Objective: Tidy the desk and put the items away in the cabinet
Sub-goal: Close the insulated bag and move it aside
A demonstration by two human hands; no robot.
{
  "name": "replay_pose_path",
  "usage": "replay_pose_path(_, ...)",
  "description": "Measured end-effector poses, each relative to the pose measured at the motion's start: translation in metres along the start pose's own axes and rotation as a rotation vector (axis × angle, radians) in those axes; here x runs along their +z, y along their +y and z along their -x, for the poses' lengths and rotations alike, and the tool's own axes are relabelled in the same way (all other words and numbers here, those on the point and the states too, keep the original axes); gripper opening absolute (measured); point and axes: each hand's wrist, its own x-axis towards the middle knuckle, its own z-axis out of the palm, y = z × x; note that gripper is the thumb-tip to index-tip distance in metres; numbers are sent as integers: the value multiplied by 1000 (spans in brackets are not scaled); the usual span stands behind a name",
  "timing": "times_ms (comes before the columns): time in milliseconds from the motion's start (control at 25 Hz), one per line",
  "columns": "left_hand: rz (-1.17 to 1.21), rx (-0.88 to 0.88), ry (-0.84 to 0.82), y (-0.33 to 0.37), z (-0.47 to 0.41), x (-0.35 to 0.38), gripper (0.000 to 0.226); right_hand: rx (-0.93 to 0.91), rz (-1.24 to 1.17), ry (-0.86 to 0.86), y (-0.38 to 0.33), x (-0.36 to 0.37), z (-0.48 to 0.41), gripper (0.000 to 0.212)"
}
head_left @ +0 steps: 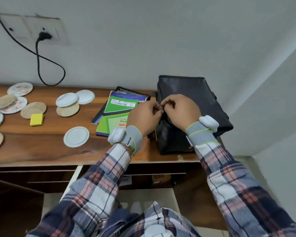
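Observation:
A black bag (pixel 203 96) lies on the right end of the wooden desk (pixel 41 151). My left hand (pixel 143 115) and my right hand (pixel 181 110) meet at the bag's near left edge, fingers curled and pinching something small and dark there, hidden between the fingertips. A stack of notebooks with a green cover (pixel 116 113) lies just left of my hands. White round coasters (pixel 76 136) and woven coasters (pixel 33 110) are scattered over the left half of the desk. A yellow sticky pad (pixel 36 119) lies among them.
A black plug and cable (pixel 41 53) hang from the wall socket above the desk's left side. Below the desk edge are dark drawers (pixel 32 175) and an opening with a shelf (pixel 152 180). A wall corner closes in on the right.

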Motion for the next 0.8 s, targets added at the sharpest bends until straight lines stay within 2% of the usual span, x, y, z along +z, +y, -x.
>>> replay_pose_path(120,-12,-24,33,0,10,0,9,-86,97,-81,-4,0,20,21)
replay_pose_path(200,-12,-24,35,1,17,-2,7,-119,134,-61,-4,-3,24,19)
replay_pose_path(440,244,-107,-23,1,21,3,20,-156,152,1,0,2,36,18)
replay_pose_path(800,428,-177,-268,-14,-6,17,48,-140,134,77,-5,10,51,13)
